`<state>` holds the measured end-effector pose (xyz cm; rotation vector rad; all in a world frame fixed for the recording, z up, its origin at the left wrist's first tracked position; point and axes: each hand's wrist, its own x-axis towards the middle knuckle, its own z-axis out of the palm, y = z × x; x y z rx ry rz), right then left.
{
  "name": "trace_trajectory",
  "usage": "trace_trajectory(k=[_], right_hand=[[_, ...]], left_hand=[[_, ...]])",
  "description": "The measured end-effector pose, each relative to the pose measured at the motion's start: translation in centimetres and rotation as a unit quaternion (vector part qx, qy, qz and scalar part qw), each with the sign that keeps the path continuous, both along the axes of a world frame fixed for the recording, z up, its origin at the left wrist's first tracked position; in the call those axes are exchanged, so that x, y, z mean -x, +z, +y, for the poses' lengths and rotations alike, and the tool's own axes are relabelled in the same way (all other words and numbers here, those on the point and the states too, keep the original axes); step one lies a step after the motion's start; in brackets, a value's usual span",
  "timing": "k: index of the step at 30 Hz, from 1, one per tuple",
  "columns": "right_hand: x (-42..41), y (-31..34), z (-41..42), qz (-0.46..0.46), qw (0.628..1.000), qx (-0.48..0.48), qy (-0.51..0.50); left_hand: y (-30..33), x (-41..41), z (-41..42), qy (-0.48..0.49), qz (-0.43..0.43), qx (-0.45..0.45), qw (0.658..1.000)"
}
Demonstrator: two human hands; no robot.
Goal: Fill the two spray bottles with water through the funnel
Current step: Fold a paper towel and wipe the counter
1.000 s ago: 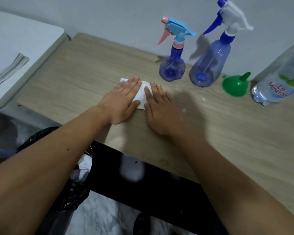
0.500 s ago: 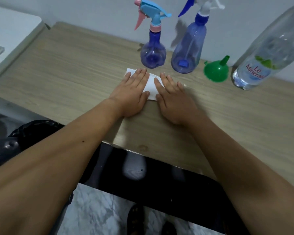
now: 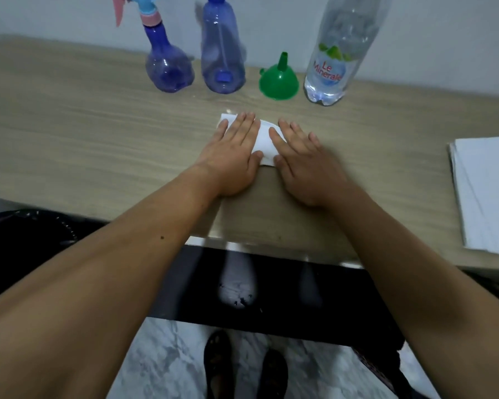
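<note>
Two blue see-through spray bottles stand at the back of the wooden table (image 3: 69,133): a round one with a pink and blue trigger (image 3: 167,67) and a taller one (image 3: 222,59) whose head is cut off by the frame. A green funnel (image 3: 278,80) sits mouth down to their right. Beside it stands a clear Le Minerale water bottle (image 3: 334,61). My left hand (image 3: 234,156) and my right hand (image 3: 303,165) lie flat, fingers straight, on a folded white tissue (image 3: 264,142) in front of the bottles.
A stack of white tissues (image 3: 484,191) lies at the table's right edge. A black bin bag (image 3: 26,240) sits below the table at the left. My feet in dark sandals (image 3: 242,367) stand on the marble floor.
The view has swung to the right and down, so the bottles and funnel now sit further left and higher. Both hands stay flat on the tissue.
</note>
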<state>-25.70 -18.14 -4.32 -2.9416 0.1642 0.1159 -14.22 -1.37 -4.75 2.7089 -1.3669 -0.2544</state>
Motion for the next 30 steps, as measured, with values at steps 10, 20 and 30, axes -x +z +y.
trace_trajectory(k=[10, 20, 30], right_hand=[[8.8, -0.1, -3.2, 0.008, 0.999, -0.001, -0.043], [15.5, -0.6, -1.3, 0.006, 0.997, -0.027, -0.075], [20.4, -0.4, 1.5, -0.004, 0.993, -0.079, -0.09]], left_hand=[[-0.3, 7.7, -4.3, -0.027, 0.003, -0.007, 1.0], [-1.1, 13.6, -3.2, -0.047, 0.001, -0.011, 0.999], [-1.3, 18.3, -0.1, -0.084, 0.008, 0.001, 0.996]])
